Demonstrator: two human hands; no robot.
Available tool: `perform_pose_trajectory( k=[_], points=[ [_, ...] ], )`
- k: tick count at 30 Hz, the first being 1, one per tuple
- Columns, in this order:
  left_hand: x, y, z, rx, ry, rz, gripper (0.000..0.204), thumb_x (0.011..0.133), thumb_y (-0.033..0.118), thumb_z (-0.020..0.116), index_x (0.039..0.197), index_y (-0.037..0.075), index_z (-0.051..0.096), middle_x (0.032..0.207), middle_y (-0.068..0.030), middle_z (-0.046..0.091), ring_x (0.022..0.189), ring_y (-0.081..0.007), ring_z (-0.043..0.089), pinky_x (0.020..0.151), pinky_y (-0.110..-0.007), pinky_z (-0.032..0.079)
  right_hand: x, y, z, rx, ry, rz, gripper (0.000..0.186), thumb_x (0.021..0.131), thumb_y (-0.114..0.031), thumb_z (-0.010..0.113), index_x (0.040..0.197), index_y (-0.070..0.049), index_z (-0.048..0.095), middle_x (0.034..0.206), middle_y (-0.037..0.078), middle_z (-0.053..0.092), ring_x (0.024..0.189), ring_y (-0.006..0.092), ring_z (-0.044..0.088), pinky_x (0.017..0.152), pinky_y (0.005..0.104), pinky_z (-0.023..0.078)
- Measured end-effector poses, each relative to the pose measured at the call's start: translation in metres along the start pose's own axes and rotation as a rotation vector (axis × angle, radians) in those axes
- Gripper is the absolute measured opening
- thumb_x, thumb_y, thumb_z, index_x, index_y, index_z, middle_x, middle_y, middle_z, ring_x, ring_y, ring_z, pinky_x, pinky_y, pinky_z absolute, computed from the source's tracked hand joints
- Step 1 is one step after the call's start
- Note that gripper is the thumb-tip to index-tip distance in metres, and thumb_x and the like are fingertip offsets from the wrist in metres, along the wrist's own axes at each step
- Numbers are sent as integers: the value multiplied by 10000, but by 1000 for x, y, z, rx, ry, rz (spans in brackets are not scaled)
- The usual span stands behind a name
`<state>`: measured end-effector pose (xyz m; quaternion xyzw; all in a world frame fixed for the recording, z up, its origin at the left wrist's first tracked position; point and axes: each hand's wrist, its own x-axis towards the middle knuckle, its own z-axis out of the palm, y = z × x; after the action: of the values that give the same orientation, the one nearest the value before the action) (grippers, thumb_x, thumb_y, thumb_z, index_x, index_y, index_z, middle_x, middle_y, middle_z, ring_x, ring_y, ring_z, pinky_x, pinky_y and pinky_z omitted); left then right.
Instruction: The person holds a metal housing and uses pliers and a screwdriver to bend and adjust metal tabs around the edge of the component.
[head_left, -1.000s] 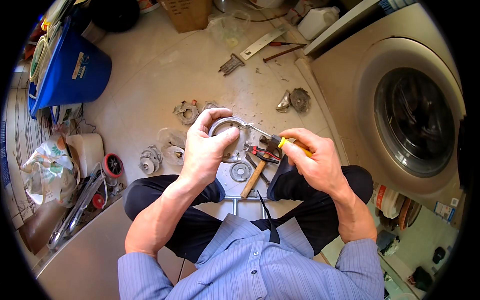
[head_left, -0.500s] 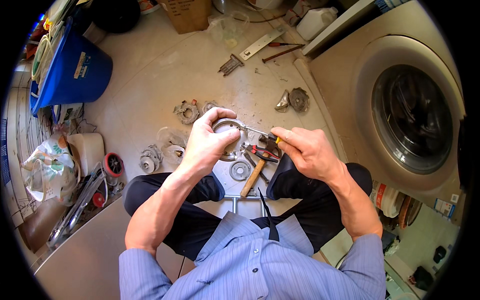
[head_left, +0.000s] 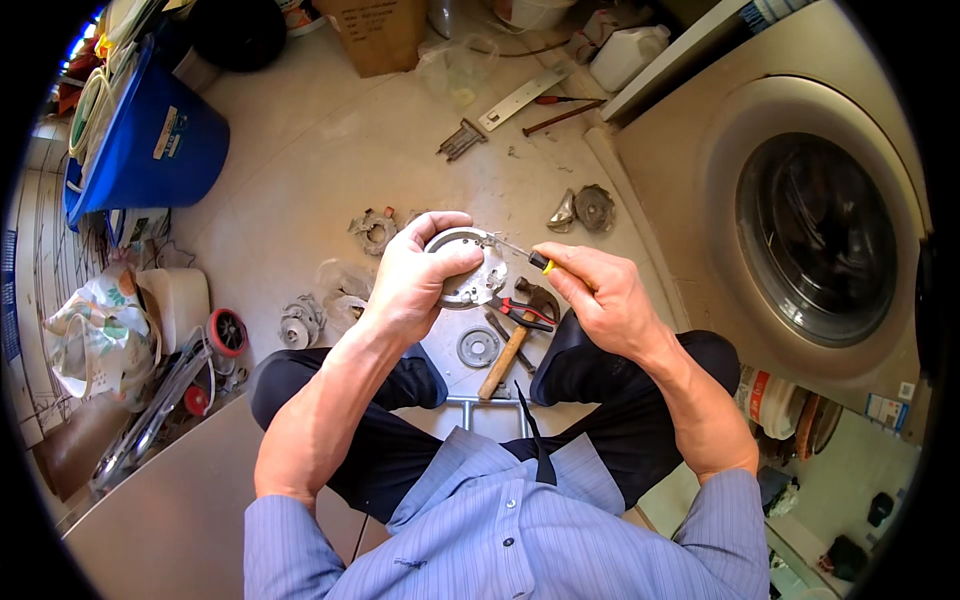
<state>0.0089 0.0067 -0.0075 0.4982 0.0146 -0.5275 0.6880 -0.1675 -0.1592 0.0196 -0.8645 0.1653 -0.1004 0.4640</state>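
My left hand (head_left: 410,280) is closed on the rim of a round grey metal housing (head_left: 490,272), thumb pressed over its inner face. In my right hand (head_left: 600,295) is a screwdriver (head_left: 541,262) with a black and yellow handle, gripped between thumb and fingers. Its thin shaft points left, and its tip is at the housing's upper right edge. Just below lie pliers with red and black handles (head_left: 527,312), partly over a hammer with a wooden handle (head_left: 507,362). Beside the hammer is a round grey disc (head_left: 478,347).
Loose metal parts (head_left: 373,231) and a dark toothed disc (head_left: 595,208) lie on the floor. Farther off are a flat metal bar (head_left: 522,97) and a cardboard box (head_left: 375,35). A blue tub (head_left: 165,140) stands left, a washing machine (head_left: 720,210) right.
The housing has tilted in my left hand, showing more of its inner face. My right hand has shifted slightly left and down, and more of the screwdriver's handle shows.
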Motion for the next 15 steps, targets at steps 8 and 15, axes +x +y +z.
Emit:
perform_pose_trajectory(
  k=[8, 15],
  points=[
    [-3, -1, 0, 278, 38, 115, 407, 821, 23, 788, 1195, -17, 631, 1020, -85, 700, 923, -155, 681, 830, -292, 575, 3, -7, -19, -286, -94, -107, 274, 893, -94, 711, 1167, -99, 718, 794, 122, 639, 722, 329, 653, 651, 429, 525],
    [-8, -1, 4, 581, 31, 240, 335, 859, 83, 726, 1173, -5, 647, 1011, -70, 701, 921, -127, 663, 834, -282, 554, 8, -1, -31, -420, -122, -234, 259, 889, -131, 721, 1148, -131, 729, 757, 110, 596, 683, 322, 640, 615, 441, 509]
  ],
)
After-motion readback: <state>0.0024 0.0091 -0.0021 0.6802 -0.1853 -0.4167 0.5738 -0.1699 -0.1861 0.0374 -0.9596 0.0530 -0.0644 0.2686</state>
